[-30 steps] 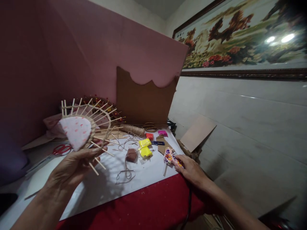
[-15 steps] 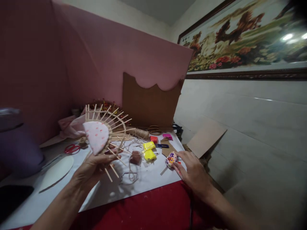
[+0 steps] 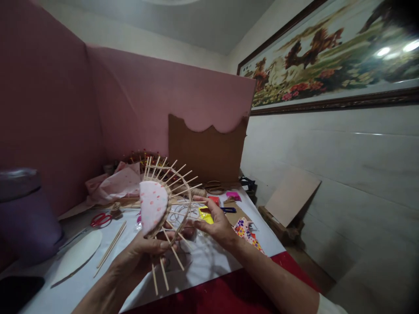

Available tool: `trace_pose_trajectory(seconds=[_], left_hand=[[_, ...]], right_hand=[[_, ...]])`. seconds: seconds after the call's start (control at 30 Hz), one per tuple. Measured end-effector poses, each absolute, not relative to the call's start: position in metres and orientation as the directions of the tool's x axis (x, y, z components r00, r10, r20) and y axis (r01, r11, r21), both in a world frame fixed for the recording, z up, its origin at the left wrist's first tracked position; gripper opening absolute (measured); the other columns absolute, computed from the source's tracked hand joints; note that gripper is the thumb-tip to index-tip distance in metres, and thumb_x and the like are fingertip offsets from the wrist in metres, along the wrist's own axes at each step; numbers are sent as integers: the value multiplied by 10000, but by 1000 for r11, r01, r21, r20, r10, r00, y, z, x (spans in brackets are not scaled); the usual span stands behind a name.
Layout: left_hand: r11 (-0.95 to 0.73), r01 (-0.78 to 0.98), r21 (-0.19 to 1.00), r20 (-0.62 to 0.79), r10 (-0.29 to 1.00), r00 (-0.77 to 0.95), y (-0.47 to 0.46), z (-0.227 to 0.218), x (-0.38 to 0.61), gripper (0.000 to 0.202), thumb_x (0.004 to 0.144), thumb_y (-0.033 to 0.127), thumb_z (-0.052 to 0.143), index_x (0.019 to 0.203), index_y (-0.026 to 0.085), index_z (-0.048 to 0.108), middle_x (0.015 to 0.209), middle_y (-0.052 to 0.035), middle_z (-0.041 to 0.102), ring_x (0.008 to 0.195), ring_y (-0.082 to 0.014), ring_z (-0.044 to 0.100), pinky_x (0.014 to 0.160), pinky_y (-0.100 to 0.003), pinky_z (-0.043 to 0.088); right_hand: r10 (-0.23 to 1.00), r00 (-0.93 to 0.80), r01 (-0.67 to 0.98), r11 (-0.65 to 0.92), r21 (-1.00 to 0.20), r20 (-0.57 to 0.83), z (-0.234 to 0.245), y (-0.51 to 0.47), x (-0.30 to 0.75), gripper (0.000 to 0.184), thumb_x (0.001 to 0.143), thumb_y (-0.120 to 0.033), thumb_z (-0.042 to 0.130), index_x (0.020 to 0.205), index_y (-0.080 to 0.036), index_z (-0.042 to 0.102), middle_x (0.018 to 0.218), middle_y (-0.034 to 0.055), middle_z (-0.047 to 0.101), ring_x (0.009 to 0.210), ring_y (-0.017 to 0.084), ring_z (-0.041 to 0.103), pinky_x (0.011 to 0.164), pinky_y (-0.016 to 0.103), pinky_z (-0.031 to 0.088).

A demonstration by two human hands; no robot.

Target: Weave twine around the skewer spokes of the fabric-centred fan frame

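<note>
My left hand [image 3: 149, 250] is closed on the lower edge of a half-round stick frame [image 3: 190, 196]. Light wooden sticks fan out from it, crossed by a cord-wrapped arc, and white fabric with orange spots [image 3: 153, 205] covers its half-disc centre. My right hand [image 3: 214, 222] is at the frame's right side, thumb and index finger apart around the stick tips; whether it grips any is hard to see. Beyond that wrist lies flowered cloth [image 3: 244, 229]. A yellow packet [image 3: 206, 216] is partly hidden behind the right hand.
Red scissors [image 3: 101, 220], a white oval piece [image 3: 78, 255] and loose sticks [image 3: 111, 248] lie on the left of the table. A purple bottle [image 3: 26, 213] stands there too. Further back are a blue cutter [image 3: 228, 210], a pink packet [image 3: 233, 196] and scalloped brown cardboard [image 3: 206, 152].
My right hand has let go of the flowered cloth and moved left to the stick frame. The cloth now lies more spread out. In view, the frame has shifted right and down.
</note>
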State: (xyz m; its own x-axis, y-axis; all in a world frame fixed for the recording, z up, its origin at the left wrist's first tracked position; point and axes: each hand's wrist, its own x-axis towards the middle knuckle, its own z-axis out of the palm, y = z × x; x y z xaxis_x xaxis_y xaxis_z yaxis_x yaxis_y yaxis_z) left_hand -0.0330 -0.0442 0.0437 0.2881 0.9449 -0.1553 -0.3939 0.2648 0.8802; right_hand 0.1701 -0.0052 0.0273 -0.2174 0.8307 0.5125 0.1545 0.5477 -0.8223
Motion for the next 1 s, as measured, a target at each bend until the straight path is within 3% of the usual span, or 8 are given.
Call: trace_pose_trajectory(seconds=[0.17, 0.3, 0.43, 0.53, 0.63, 0.77, 0.87, 1.0], left_hand=[[344, -376, 861, -222, 917, 330, -46, 41, -29, 300, 489, -9, 694, 747, 138, 645, 695, -62, 706, 557, -178, 664, 413, -178, 454], [372, -368, 852, -245, 905, 348, -45, 39, -29, 309, 492, -14, 693, 759, 132, 638, 718, -68, 709, 562, -177, 665, 416, -173, 449], [395, -374, 839, -242, 887, 393, -46, 38, -29, 318, 499, -19, 679, 783, 120, 643, 706, -62, 707, 556, -163, 658, 448, -169, 460], [400, -376, 836, -229, 877, 423, -48, 39, -27, 310, 507, -17, 672, 785, 117, 648, 706, -60, 709, 551, -157, 652, 447, -167, 457], [404, -386, 829, -230, 876, 425, -49, 41, -27, 306, 519, -25, 661, 786, 124, 653, 708, -60, 711, 566, -163, 657, 456, -171, 462], [381, -393, 837, -197, 879, 435, -49, 42, -26, 287, 522, -39, 641, 766, 112, 661, 694, -69, 708, 558, -161, 652, 462, -172, 465], [382, -374, 845, -208, 879, 429, -49, 40, -27, 279, 541, -33, 629, 779, 108, 663, 712, -74, 709, 569, -163, 653, 445, -164, 455], [399, -378, 835, -218, 872, 438, -49, 38, -26, 295, 534, -26, 636, 791, 117, 670, 715, -66, 709, 577, -165, 651, 484, -185, 476]], right_hand=[[787, -369, -107, 493, -863, 495, 16, -2, 178, 474, 696, -354, 700, 1100, -222, 490, 1052, 58, 566, 1034, 183, 521, 912, 342, 397], [821, -382, -144, 401, -905, 424, 15, -1, 177, 375, 693, -382, 696, 976, -201, 530, 841, 15, 543, 811, 140, 552, 769, 299, 454], [837, -168, -129, 505, -853, 521, 18, -3, 176, 423, 643, -346, 743, 964, -227, 496, 993, 30, 513, 878, 142, 524, 792, 287, 446], [817, -241, -167, 497, -852, 524, 19, -7, 176, 516, 638, -322, 750, 1058, -243, 461, 1070, 52, 511, 957, 168, 519, 841, 318, 439], [822, -341, -266, 381, -886, 456, 19, -11, 176, 500, 643, -296, 750, 1038, -241, 449, 879, 9, 550, 803, 135, 549, 725, 279, 467], [827, -403, -321, 273, -907, 392, 18, -11, 179, 248, 736, -342, 671, 826, -174, 513, 657, -28, 525, 537, 63, 468, 514, 197, 390], [836, -430, -305, 220, -927, 340, 19, -10, 182, 303, 742, -388, 654, 654, -135, 514, 555, -47, 440, 435, 27, 341, 412, 172, 276], [873, -363, -291, 225, -930, 325, 17, -13, 181, 307, 742, -393, 653, 642, -145, 502, 513, -70, 365, 408, 24, 278, 377, 171, 213]])
